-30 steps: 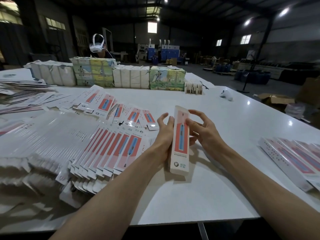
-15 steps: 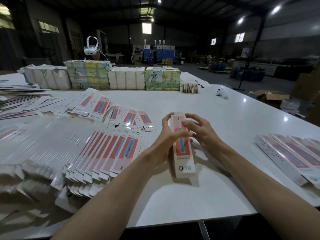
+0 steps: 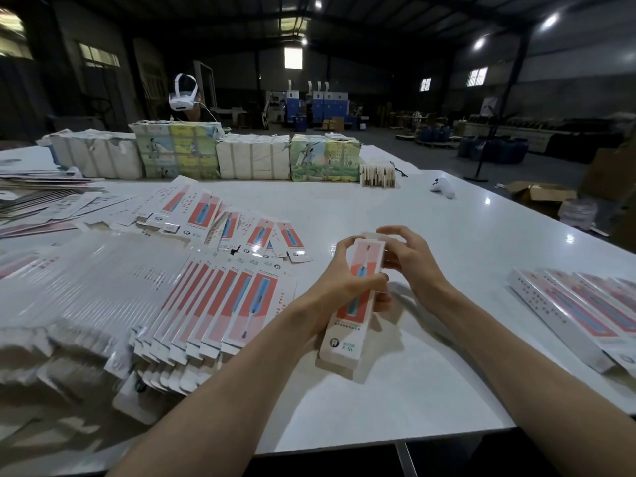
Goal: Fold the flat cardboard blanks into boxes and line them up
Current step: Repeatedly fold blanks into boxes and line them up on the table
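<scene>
Over the table (image 3: 430, 390), box (image 3: 347, 342) tilted further, left grip (image 3: 339, 280) round it, right grip (image 3: 413, 259) pinching its end.

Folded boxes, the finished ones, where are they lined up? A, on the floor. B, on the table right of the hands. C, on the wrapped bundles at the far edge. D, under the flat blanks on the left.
B: the folded boxes lie side by side on the table, to the right of the right hand, which with the left hand holds the box in progress.
</scene>
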### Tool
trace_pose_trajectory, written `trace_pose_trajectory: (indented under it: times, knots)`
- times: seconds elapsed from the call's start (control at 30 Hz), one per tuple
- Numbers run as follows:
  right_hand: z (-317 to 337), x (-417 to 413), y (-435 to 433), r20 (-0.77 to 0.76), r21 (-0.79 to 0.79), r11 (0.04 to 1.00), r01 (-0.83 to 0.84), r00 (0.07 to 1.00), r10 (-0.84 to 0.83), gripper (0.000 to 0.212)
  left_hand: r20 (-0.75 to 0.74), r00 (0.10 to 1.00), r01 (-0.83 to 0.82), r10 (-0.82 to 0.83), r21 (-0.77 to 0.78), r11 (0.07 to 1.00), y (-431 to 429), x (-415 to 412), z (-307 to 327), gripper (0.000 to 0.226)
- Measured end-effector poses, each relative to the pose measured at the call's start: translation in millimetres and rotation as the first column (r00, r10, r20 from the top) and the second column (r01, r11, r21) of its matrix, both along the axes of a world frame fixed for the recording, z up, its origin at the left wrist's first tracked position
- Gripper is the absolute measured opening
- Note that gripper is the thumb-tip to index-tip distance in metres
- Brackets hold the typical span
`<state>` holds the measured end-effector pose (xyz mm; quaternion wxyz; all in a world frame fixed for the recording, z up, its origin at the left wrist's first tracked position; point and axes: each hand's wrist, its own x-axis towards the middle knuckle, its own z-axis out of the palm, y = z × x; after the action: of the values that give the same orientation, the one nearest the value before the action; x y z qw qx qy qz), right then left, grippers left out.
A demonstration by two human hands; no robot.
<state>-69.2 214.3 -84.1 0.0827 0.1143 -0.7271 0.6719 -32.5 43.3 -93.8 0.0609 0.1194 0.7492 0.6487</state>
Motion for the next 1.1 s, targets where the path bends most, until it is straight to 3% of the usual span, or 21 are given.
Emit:
trace_pose_trajectory:
  times: [0.17, 0.4, 0.6, 0.9, 1.1]
  knots:
    - [4.5, 1.2, 3.3, 0.016, -0.071, 0.996, -0.055, 0.998, 0.056, 0.014, 0.006, 0.999, 0.041, -0.041, 0.052, 0.998, 2.3, 1.8, 1.1, 0.082]
    - [7.8, 1.9, 0.6, 0.046, -0.163, 0.975, -0.15, 0.986, 0.159, 0.031, -0.03, 0.999, -0.01, 0.01, -0.002, 1.0, -0.1, -4.4, -1.4, 0.087]
    - [6.9, -1.5, 2.4, 0.081, -0.223, 0.969, -0.11, 0.988, 0.131, 0.018, -0.099, 0.995, -0.006, 0.005, -0.01, 1.0, -0.3, 0.2, -2.7, 0.085]
    - [11.5, 3.4, 3.9, 0.074, -0.174, 0.982, -0.07, 0.994, 0.084, 0.017, -0.202, 0.979, -0.048, 0.012, -0.173, 0.984, -1.8, 2.5, -0.1, 0.107]
    - [14.3, 4.3, 10.1, 0.019, -0.118, 0.98, -0.162, 0.986, 0.165, 0.019, -0.155, 0.988, -0.039, 0.018, -0.13, 0.991, -2.0, 3.2, 1.1, 0.102]
